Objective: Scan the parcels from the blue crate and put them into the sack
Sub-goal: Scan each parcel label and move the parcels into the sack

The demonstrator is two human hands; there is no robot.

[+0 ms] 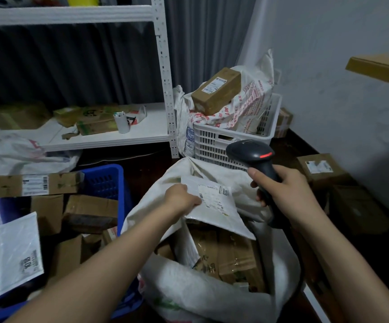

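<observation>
- My left hand [184,198] pinches a white padded envelope [219,213] by its left edge, with the label facing up.
- The envelope hangs over the open mouth of the white sack [188,297], its lower corner just above the brown boxes [235,257] already inside.
- My right hand [289,192] is wrapped round the handle of the black scanner [251,155]. A red light shows on its head, which sits just right of the envelope and above it.
- The blue crate [106,180] stands to the left of the sack, touching it or nearly so — I cannot tell which.
- The crate holds more parcels: a brown carton [91,213] in the middle, a long flat box [34,184] lying across the far rim, and a white plastic mailer [9,252] at the near left.
- Behind the sack is a white crate [223,145] with a printed bag [249,106] in it — a cardboard box [216,89] lies tilted on top.
- To the left of that, a white shelf [142,134] carries a white cup [122,124] and some flattened cardboard.
</observation>
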